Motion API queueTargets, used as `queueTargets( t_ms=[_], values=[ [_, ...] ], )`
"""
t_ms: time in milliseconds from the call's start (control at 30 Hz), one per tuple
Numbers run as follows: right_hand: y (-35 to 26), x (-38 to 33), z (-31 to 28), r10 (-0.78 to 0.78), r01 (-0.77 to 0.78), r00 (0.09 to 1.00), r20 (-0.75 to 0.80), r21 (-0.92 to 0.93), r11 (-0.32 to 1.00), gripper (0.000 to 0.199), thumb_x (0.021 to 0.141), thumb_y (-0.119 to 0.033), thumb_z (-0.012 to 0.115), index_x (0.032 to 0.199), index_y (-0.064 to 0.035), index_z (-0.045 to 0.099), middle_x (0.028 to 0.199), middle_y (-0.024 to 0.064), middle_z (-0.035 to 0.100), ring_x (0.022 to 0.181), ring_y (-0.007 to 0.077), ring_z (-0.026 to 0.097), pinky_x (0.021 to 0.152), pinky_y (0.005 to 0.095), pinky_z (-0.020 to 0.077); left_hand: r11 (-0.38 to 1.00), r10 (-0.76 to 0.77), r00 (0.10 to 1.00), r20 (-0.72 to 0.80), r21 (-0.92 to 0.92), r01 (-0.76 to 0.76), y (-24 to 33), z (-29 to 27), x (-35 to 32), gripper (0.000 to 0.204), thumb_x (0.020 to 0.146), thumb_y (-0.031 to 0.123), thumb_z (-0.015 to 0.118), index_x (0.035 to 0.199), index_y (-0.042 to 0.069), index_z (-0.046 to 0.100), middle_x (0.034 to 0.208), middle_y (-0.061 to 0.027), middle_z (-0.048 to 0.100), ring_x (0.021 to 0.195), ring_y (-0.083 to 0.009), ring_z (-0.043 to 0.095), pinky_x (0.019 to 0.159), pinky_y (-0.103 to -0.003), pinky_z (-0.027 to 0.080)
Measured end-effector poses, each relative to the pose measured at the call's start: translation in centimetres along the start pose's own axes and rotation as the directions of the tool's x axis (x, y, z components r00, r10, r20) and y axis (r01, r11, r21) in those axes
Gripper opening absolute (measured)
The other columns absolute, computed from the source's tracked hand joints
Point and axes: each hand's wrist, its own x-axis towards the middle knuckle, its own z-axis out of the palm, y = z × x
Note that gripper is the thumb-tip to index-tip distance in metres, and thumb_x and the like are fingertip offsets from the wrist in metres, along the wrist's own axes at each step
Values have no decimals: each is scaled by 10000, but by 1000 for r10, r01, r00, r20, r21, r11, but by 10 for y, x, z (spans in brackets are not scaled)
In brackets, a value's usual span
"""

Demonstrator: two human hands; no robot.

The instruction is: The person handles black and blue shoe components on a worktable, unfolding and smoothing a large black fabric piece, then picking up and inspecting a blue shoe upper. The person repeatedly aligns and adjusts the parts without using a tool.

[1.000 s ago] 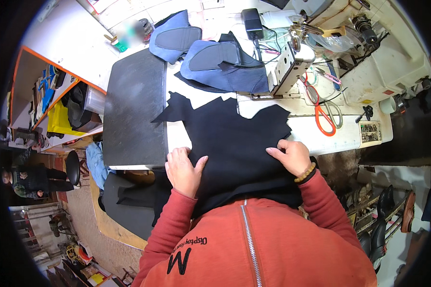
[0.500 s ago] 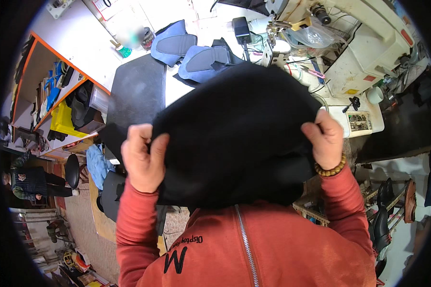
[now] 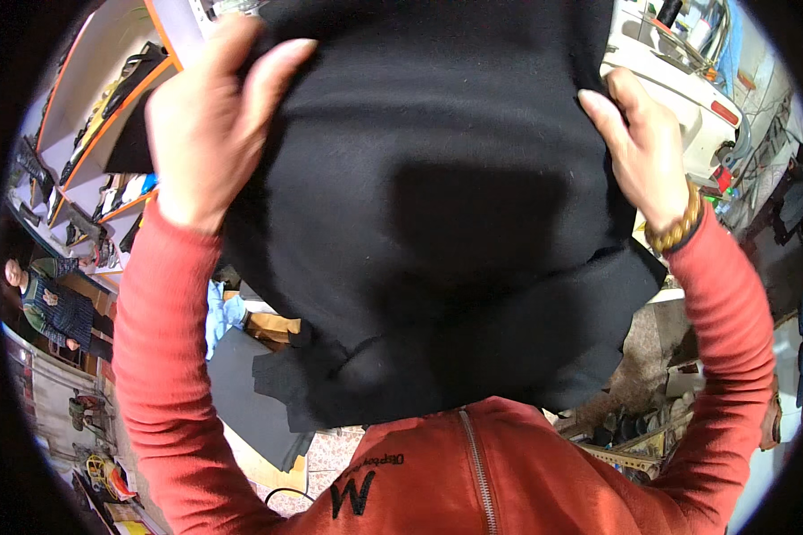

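A wide piece of black fabric [image 3: 348, 196] hangs raised in front of me, filling the middle of the view. My left hand [image 3: 210, 116] pinches its left edge, slightly smeared by motion, with thumb and fingers closing on the cloth. At the right edge my right hand [image 3: 641, 143], with a beaded bracelet [image 3: 678, 225] at the wrist, grips the fabric between thumb and fingers. The cloth's lower part drapes down to my chest in loose folds. A squarish dark shadow falls across its middle. Most of the worktable is hidden behind it.
Shelves with orange edges [image 3: 107, 165] hold goods at the left. Another person [image 3: 58, 303] is beyond them. A dark grey sheet [image 3: 250, 388] and light blue cloth [image 3: 223, 312] lie at lower left. A white machine [image 3: 687, 111] stands at the right.
Both hands have lifted the black fabric up and closer, and moved farther apart. The blue padded pieces on the table are now hidden behind the cloth.
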Motion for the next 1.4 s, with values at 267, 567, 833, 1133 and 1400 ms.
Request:
queueTargets(
  t_ms=[267, 567, 833, 1133, 1400],
  values=[
    [-14, 45, -36, -131, 54, 922, -364, -215, 975, 315, 888, -303, 732, 935, 3, 673, 849, 199, 655, 860, 365, 636, 782, 433, 497, 916, 328, 927, -182, 300, -265, -15, -28, 81, 366, 898, 292, 744, 805, 24, 512, 702, -202, 571, 637, -369, 608, 587, -431, 484],
    [66, 77, -75, -334, 322, 893, -301, -91, 942, 378, 1055, -140, 508, 1417, -32, 531, 1339, 101, 631, 1236, 166, 590, 1092, 302, 437, 932, 340, 936, -91, 165, -323, -28, -31, 68, 243, 913, 270, 678, 1054, 72, 675, 884, -132, 724, 790, -350, 694, 769, -403, 555],
    [-28, 39, 27, 124, -264, 945, 301, 487, 833, 306, 973, -245, 583, 1160, -27, 690, 1118, 137, 695, 1062, 258, 646, 941, 361, 489, 774, -311, 830, 464, -383, 504, -49, 12, 8, 532, 953, 427, 654, 1279, 7, 640, 1126, -138, 694, 1039, -213, 639, 950, -333, 478],
    [-71, 24, 100, -405, 278, 904, 133, 537, 797, 217, 934, -123, 583, 1142, -83, 631, 958, 73, 611, 889, 246, 625, 771, 327, 505, 59, -65, 663, 746, -660, 749, 36, 68, -54, 659, 790, 90, 824, 1371, 5, 526, 1285, -93, 597, 1208, -203, 542, 1069, -346, 418],
    [-14, -105, 54, -310, -178, 714, 628, 591, 787, 720, 818, -306, 778, 1444, -99, 488, 1183, 193, 640, 1094, 353, 640, 929, 418, 516, 13, -154, 574, 804, -579, 815, 24, 80, -64, 372, 906, 125, 751, 1224, -31, 637, 1111, -61, 702, 994, -136, 645, 930, -289, 502]
  ],
)
